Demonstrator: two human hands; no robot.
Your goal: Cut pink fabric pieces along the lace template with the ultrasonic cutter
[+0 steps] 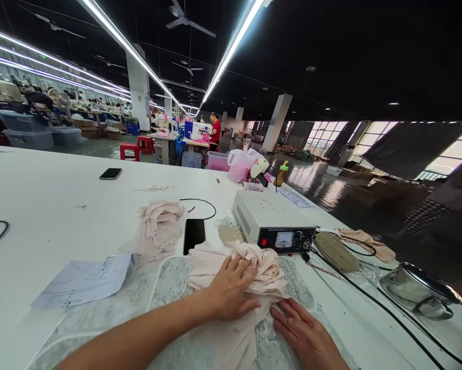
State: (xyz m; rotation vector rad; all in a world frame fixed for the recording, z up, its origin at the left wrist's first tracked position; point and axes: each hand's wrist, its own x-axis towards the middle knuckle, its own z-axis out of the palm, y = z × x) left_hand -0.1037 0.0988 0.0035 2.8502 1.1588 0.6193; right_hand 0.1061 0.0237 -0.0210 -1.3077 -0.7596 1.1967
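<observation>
A crumpled bundle of thin, pale pink fabric pieces (pixel 271 270) lies in front of me on a grey, marbled board (pixel 171 277). My left hand (pixel 236 285) rests on top of the bundle, palm down with its fingers spread. Beside the bundle's lower right edge, my right hand (pixel 300 329) lies low with its fingers stretched out, the fingertips at the cloth's border. A loose length of the same cloth (pixel 240 341) trails toward me between both hands. To the left stands a second pile of pale pink pieces (pixel 159 231).
A grey box with a dial (pixel 284 231) sits behind the bundle, its black cable running right. Nearby are a black phone (pixel 194 234), a printed paper sheet (pixel 84 282), a metal cup (pixel 418 293) and scissors (pixel 155 188). A person in red (pixel 215 131) stands far off.
</observation>
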